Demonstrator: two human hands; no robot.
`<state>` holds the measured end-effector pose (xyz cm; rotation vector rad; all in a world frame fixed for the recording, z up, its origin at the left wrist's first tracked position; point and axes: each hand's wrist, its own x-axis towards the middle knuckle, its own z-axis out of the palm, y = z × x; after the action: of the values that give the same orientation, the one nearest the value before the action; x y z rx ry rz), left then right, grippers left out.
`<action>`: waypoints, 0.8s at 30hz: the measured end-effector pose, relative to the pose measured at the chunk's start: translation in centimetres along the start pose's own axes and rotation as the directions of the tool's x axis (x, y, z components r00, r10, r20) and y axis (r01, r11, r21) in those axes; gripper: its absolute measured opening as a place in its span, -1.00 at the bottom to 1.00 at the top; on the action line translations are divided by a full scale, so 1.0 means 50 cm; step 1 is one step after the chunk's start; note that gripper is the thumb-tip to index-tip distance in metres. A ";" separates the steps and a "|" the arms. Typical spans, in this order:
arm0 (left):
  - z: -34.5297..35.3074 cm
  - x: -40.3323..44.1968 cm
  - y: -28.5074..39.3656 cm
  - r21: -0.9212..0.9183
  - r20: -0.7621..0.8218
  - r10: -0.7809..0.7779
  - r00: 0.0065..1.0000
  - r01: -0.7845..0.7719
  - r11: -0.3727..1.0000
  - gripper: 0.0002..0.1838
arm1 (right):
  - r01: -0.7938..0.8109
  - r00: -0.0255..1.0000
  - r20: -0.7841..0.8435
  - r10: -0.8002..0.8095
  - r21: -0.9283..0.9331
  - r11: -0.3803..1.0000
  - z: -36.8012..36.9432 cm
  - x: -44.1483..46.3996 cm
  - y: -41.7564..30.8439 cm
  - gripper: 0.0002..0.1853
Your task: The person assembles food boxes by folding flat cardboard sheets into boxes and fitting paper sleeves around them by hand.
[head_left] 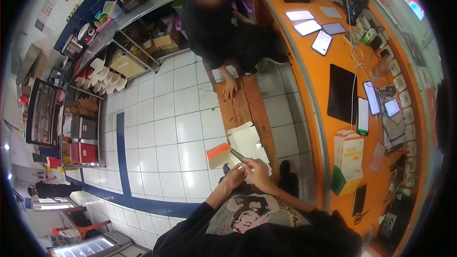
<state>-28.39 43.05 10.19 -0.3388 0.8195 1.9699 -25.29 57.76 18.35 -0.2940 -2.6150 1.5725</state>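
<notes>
An unfolded white carton lies over the near end of the wooden bench, in front of my body. Its orange-red flap points to the left. My left hand is closed at the carton's near edge, fingers pressed together near a dark green printed strip. Beside it, my right hand has its fingers closed on the carton at that strip. The two hands almost touch, and the fingertips partly hide the carton's near part.
A seated person rests a hand on the bench. The orange counter on the right holds phones, a black mat, a stack of folded cartons, cables and scissors. Shelves stand left; another person is far left.
</notes>
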 end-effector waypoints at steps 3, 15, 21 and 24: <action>-0.002 -0.008 -0.021 -0.109 -0.119 0.005 0.993 -0.018 0.994 -0.68 | 0.116 0.977 0.197 -0.077 -0.196 0.974 0.005 -0.037 0.001 -0.53; -0.024 -0.016 -0.073 0.729 -0.365 0.547 0.754 -0.134 0.671 -0.71 | 0.142 0.920 0.348 -0.182 0.138 0.980 0.059 -0.050 0.137 -0.60; 0.010 0.023 -0.108 0.965 -0.086 0.649 0.756 -0.100 0.244 -0.53 | -0.532 0.841 0.469 0.269 0.629 0.567 0.143 -0.040 0.274 -0.71; -0.028 0.053 -0.130 0.892 -0.018 0.551 0.834 -0.236 0.386 -0.41 | -0.551 0.830 0.408 0.380 0.707 0.444 0.143 -0.042 0.360 -0.76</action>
<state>-24.36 46.05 5.06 0.2100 2.1786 1.6200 -22.15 59.35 -0.79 -0.8690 -1.6217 2.9025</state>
